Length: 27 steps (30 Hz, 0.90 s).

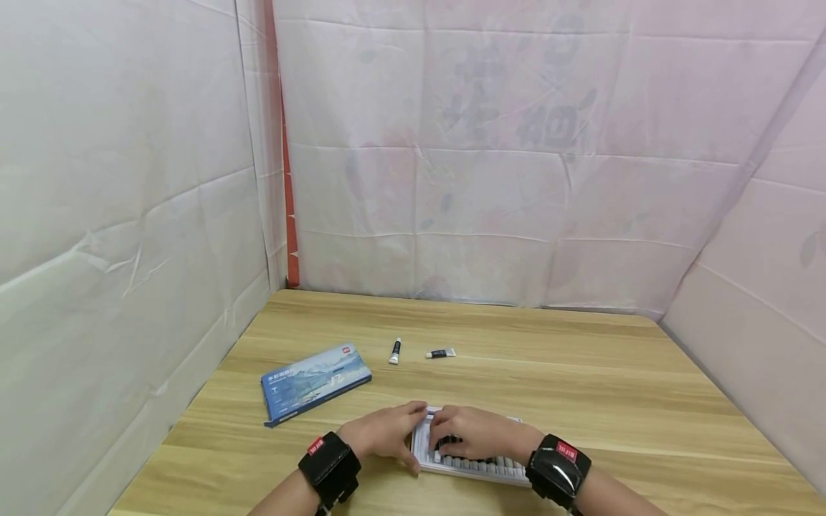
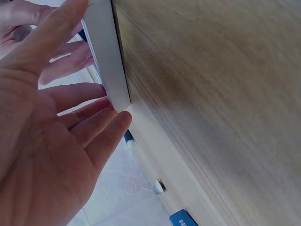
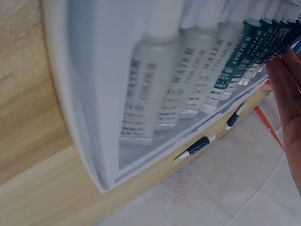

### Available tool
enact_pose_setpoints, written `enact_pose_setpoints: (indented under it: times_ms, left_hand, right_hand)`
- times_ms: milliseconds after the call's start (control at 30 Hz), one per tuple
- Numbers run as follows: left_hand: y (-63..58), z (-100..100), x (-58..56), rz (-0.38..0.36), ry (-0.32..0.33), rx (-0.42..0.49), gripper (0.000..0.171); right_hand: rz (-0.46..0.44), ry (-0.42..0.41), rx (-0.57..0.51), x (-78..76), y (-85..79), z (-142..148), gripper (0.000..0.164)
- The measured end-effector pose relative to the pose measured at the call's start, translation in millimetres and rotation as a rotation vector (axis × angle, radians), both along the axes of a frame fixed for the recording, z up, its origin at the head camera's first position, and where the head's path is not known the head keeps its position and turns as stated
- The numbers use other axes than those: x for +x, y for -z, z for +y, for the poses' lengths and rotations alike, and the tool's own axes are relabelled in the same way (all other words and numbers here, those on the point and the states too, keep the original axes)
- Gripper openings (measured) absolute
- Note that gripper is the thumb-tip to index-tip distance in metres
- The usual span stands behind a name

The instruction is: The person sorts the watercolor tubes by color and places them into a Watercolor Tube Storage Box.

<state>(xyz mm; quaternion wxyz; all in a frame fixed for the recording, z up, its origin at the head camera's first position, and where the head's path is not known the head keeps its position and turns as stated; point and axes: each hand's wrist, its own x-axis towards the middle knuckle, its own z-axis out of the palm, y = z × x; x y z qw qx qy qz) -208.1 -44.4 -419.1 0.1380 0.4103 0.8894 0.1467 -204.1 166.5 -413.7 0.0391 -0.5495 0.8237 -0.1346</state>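
Note:
A white tray (image 1: 467, 469) lies near the front of the table, holding a row of watercolour paint tubes (image 3: 155, 80), some pale and some dark green. My left hand (image 1: 386, 432) holds the tray's left end, thumb at the near corner and fingers at the far one; in the left wrist view the fingertips touch the white tray wall (image 2: 108, 56). Over the left part of the tray, my right hand (image 1: 480, 432) pinches a dark paint tube (image 1: 447, 442) with a white cap. Its fingertips are partly hidden in the right wrist view.
Beyond the tray lie two loose dark paint tubes, one pointing away (image 1: 395, 351) and another tube lying sideways (image 1: 441, 353). A blue paint box (image 1: 316, 381) rests at the left. Pale cloth walls (image 1: 484, 165) enclose the wooden table (image 1: 581, 373) at the back and sides.

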Motion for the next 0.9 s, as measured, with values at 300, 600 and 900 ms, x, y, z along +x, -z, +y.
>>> enact_pose_setpoints:
  times_ms: [300,600,900]
  left_hand:
    - [-1.6,-0.4,-0.8,-0.003,0.01,0.004,0.09]
    - [-2.3,-0.9,-0.8,-0.013,0.016,0.007,0.092]
    - [-0.5,-1.6,-1.4,-0.023,0.013,0.026,0.093]
  right_hand:
    - [0.02,0.008,0.026,-0.9,0.0,0.2,0.008]
    - [0.047,0.069,0.086,0.4,-0.6,-5.6,0.011]
    - [-0.037,0.091,0.054,-5.8,-6.4,-8.5,0.013]
